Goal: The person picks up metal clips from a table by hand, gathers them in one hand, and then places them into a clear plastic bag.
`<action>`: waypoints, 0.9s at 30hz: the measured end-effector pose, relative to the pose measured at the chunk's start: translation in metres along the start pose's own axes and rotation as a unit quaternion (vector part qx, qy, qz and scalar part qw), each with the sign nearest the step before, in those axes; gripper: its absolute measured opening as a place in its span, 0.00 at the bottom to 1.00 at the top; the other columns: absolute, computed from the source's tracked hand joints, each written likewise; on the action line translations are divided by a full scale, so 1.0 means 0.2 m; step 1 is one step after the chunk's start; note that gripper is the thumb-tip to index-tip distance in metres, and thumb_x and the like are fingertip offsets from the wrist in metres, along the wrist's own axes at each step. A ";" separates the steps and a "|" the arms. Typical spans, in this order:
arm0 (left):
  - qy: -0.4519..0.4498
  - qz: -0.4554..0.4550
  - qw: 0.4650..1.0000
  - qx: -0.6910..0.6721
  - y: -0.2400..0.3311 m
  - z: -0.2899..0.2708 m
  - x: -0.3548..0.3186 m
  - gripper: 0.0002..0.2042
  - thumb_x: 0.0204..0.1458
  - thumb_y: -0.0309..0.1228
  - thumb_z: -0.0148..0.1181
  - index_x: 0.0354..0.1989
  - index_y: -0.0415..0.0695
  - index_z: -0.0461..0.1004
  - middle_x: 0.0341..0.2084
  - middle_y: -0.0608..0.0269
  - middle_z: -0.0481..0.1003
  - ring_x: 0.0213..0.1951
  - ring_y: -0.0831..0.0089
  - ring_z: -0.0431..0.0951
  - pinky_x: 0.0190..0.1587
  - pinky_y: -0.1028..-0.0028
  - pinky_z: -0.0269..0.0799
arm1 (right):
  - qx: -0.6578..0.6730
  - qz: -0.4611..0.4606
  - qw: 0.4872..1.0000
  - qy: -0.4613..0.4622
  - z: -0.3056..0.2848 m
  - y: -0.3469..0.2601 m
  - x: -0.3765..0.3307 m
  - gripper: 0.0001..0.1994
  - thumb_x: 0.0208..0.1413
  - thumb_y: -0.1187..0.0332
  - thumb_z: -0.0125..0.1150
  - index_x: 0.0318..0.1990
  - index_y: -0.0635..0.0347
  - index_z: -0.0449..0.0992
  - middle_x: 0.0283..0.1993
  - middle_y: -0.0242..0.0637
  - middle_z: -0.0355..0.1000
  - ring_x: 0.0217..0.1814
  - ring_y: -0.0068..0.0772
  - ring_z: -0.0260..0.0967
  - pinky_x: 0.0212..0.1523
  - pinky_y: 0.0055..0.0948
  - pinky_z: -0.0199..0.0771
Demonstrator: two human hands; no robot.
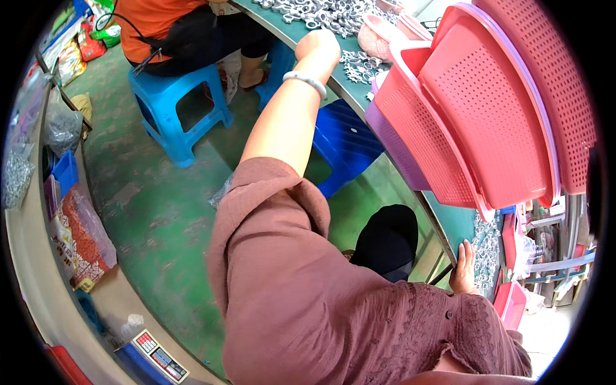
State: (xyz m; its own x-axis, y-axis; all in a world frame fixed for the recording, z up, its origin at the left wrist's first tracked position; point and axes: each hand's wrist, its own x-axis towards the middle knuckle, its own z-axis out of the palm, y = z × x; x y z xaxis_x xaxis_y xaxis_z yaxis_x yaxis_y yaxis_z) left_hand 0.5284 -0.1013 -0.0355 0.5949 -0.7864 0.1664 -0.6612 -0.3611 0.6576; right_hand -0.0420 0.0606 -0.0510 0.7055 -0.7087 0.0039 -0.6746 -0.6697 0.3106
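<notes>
Fingers of the right hand (463,266) lie flat and together on the green counter (449,221) edge, beside small metal parts (486,250). Left-hand (319,46) fingers are hidden over the counter edge, so their state cannot be told; they reach toward the metal-part pile (333,13). Judged: a reaching step, needing a pinch next. Stacked pink baskets (487,109) block much.

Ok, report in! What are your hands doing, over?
Left hand on the table edge by the small metal rings. Right hand flat on the edge by more rings. Pink baskets stacked between.
</notes>
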 end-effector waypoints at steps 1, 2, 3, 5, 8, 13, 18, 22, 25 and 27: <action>-0.014 -0.013 1.000 0.005 0.01 -0.02 0.02 0.12 0.45 0.28 0.49 0.39 0.46 0.74 0.39 0.56 0.73 0.43 0.61 0.73 0.43 0.67 0.69 | -0.001 -0.004 1.000 0.005 0.01 0.01 0.00 0.36 0.29 0.86 0.45 0.56 0.73 0.47 0.58 0.61 0.44 0.58 0.65 0.44 0.58 0.54 0.45; -0.027 -0.025 0.999 0.010 0.02 -0.03 0.03 0.13 0.45 0.28 0.49 0.40 0.46 0.73 0.40 0.55 0.73 0.43 0.61 0.73 0.44 0.67 0.69 | 0.002 -0.001 1.000 0.002 0.02 0.01 0.01 0.36 0.29 0.86 0.45 0.56 0.73 0.47 0.58 0.61 0.44 0.58 0.65 0.44 0.58 0.54 0.45; -0.009 -0.022 1.000 -0.013 0.00 -0.03 0.05 0.13 0.44 0.26 0.51 0.40 0.42 0.74 0.41 0.53 0.72 0.44 0.62 0.73 0.44 0.69 0.69 | 0.004 0.002 1.000 0.000 0.02 0.02 0.01 0.36 0.29 0.86 0.45 0.56 0.73 0.47 0.58 0.61 0.44 0.58 0.65 0.44 0.58 0.54 0.44; 0.024 -0.043 0.999 -0.021 -0.01 -0.01 0.08 0.11 0.46 0.27 0.48 0.37 0.44 0.75 0.39 0.56 0.73 0.43 0.63 0.73 0.42 0.68 0.70 | -0.002 0.004 1.000 -0.003 0.01 0.02 0.00 0.36 0.29 0.86 0.45 0.56 0.73 0.47 0.58 0.61 0.44 0.58 0.65 0.44 0.58 0.55 0.44; 0.055 -0.032 0.998 -0.013 -0.02 0.02 0.10 0.12 0.49 0.28 0.44 0.36 0.45 0.76 0.38 0.57 0.74 0.42 0.63 0.74 0.41 0.67 0.70 | 0.000 0.003 1.000 -0.001 0.02 0.02 0.01 0.36 0.29 0.86 0.45 0.55 0.73 0.47 0.58 0.61 0.44 0.58 0.65 0.44 0.58 0.55 0.45; 0.069 -0.003 0.998 -0.005 -0.05 0.04 0.09 0.12 0.47 0.27 0.45 0.36 0.45 0.76 0.38 0.55 0.74 0.41 0.61 0.74 0.40 0.67 0.70 | 0.002 0.002 1.000 -0.006 0.03 0.02 0.01 0.37 0.29 0.86 0.44 0.56 0.73 0.46 0.57 0.62 0.44 0.58 0.66 0.43 0.58 0.55 0.44; 0.051 -0.007 0.999 -0.002 -0.07 0.03 0.07 0.11 0.46 0.27 0.48 0.36 0.44 0.76 0.38 0.55 0.74 0.41 0.61 0.74 0.40 0.68 0.71 | -0.001 0.005 1.000 -0.005 0.03 0.02 0.01 0.37 0.28 0.87 0.45 0.56 0.73 0.46 0.57 0.62 0.43 0.57 0.67 0.43 0.58 0.56 0.44; 0.031 -0.013 0.999 -0.013 -0.06 -0.01 0.05 0.10 0.44 0.29 0.54 0.36 0.45 0.76 0.38 0.56 0.74 0.41 0.62 0.74 0.40 0.68 0.71 | 0.003 0.013 1.000 -0.010 0.02 0.00 0.02 0.37 0.28 0.87 0.44 0.56 0.73 0.46 0.57 0.61 0.44 0.58 0.66 0.43 0.58 0.56 0.43; 0.029 -0.026 0.999 -0.023 -0.08 -0.01 0.07 0.11 0.42 0.31 0.57 0.35 0.45 0.76 0.38 0.57 0.74 0.41 0.62 0.74 0.40 0.69 0.71 | 0.006 0.022 1.000 -0.016 0.01 -0.01 0.03 0.37 0.29 0.88 0.41 0.56 0.72 0.45 0.57 0.61 0.44 0.58 0.65 0.43 0.59 0.55 0.42; 0.022 -0.030 0.999 -0.025 -0.08 -0.02 0.07 0.11 0.42 0.30 0.57 0.35 0.45 0.76 0.38 0.57 0.74 0.41 0.63 0.74 0.40 0.69 0.71 | 0.014 0.025 0.999 -0.019 0.00 -0.01 0.03 0.37 0.28 0.88 0.41 0.56 0.72 0.46 0.57 0.61 0.44 0.58 0.66 0.43 0.59 0.55 0.42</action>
State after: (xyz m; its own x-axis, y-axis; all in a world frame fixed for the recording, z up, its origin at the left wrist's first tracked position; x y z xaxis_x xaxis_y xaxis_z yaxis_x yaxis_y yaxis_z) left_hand 0.5495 -0.1049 -0.0411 0.6525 -0.7414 0.1567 -0.6008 -0.3801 0.7032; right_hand -0.0355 0.0575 -0.0518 0.6626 -0.7488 -0.0169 -0.7147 -0.6389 0.2847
